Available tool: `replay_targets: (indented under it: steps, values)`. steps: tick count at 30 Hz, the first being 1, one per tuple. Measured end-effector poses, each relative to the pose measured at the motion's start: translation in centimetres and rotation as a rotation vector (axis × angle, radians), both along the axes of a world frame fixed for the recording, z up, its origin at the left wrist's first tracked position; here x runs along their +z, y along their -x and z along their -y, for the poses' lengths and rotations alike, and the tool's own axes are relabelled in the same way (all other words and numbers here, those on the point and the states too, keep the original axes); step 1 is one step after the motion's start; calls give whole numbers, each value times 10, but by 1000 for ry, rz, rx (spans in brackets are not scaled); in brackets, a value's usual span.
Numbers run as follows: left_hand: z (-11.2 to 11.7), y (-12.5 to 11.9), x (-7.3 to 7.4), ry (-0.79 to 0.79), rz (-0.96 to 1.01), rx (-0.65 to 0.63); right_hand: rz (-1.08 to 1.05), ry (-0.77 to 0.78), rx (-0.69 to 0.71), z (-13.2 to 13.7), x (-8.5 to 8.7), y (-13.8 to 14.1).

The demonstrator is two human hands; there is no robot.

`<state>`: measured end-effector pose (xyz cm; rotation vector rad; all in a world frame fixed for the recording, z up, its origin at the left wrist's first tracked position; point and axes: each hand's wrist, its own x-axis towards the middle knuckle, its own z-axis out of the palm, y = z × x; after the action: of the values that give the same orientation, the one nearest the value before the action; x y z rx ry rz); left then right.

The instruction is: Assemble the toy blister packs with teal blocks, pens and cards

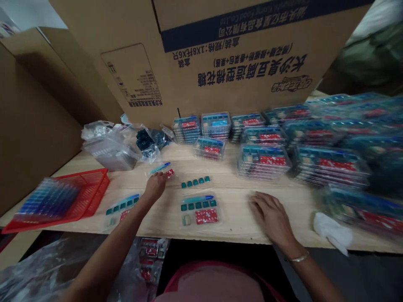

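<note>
My left hand (pixel 155 184) reaches to a small clear case (pixel 162 168) with a blue pen and a red patterned piece in it. Its fingers are bent together at the case's near side, hiding what is between them. My right hand (pixel 270 214) lies palm down on the table, fingers a little bent, holding nothing visible. Between the hands is a filled clear case (pixel 200 209) with a blue pen, a row of teal squares, a cream block and a red patterned piece. Above it lies a loose row of teal squares (pixel 195 182). Another filled case (pixel 121 209) is partly behind my left forearm.
Stacked filled cases (pixel 264 161) line the table's back and right. A red basket (pixel 94 193) with blue pens (pixel 47 199) stands left, near clear empty trays (pixel 110 151) and bagged dark pieces (pixel 146 140). A large cardboard box (pixel 189 84) walls the back. White tissue (pixel 332 230) lies right.
</note>
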<state>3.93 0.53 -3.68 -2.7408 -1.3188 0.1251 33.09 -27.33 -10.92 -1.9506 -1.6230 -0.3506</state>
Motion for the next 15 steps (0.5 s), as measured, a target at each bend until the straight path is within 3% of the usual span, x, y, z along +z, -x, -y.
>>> replay_targets:
  steps: [3,5,8,10,12,15]
  values:
    - [13,-14,13,-22,13,-53,27,33,278,-10,7,46]
    - [29,-20,25,-58,36,-102,25,164,457,-26,10,83]
    - [67,-25,42,-152,81,-231,-25,257,576,-65,14,120]
    - [98,-26,49,-177,85,-346,-107,249,607,-88,18,123]
    - [130,-27,51,-167,77,-449,-254,192,607,-94,21,108]
    - [170,-39,41,-92,53,-561,-525,-10,408,-68,22,63]
